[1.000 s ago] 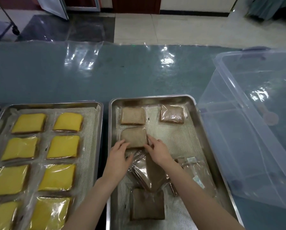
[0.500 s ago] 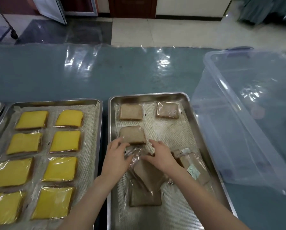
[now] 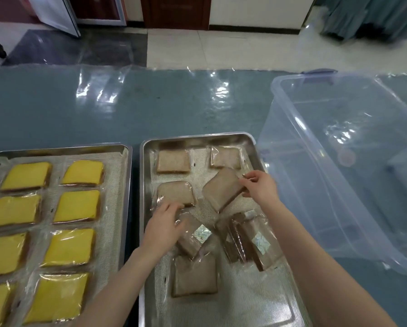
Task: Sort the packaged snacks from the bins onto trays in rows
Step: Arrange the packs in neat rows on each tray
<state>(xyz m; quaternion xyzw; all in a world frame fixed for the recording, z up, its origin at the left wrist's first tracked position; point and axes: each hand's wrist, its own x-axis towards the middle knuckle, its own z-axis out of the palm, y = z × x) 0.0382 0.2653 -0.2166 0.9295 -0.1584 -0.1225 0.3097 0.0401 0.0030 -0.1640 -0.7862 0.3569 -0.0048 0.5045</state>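
Head camera view: a person's right hand pinches the far-right corner of a brown bread slice in clear plastic wrap, which is held over the second row of the steel baking tray. The slice's long axis runs diagonally, near-left to far-right. The vacant slot lies directly under it, beside the squared second-row packet, so the right hand is nearer and a small twist would likely align it. The left hand lies with bent fingers on a loose packet with a white sachet; whether it grips it is unclear.
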